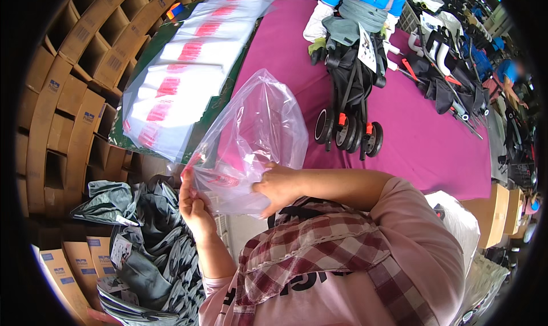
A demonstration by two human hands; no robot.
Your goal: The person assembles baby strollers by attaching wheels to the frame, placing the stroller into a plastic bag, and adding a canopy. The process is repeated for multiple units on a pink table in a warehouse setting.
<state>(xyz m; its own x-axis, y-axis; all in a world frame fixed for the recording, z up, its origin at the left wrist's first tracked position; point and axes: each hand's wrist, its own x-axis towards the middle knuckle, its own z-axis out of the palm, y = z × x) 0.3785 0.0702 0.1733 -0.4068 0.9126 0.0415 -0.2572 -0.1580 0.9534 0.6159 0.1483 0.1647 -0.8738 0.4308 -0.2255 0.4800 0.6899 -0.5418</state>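
Observation:
A large clear plastic bag (257,120) with red print billows up in front of me, over the near edge of the table. At its lower left, my left hand (195,203) pinches the bag's edge between thumb and fingers. My right hand (278,188) has its fingers curled into the film at the bag's near side; part of the fingertips is hidden. Beyond the bag, a folded black and grey stroller (348,86) with small wheels lies on the pink tablecloth (408,149). A co-worker in blue with white sleeves has gloved hands at its far end.
Flat plastic bags (188,69) with red print overlap on a green board at the left. Cardboard boxes (85,103) are stacked beyond. Grey folded stroller fabric (154,257) is piled low at my left. Stroller frames and parts (445,69) crowd the table's right side.

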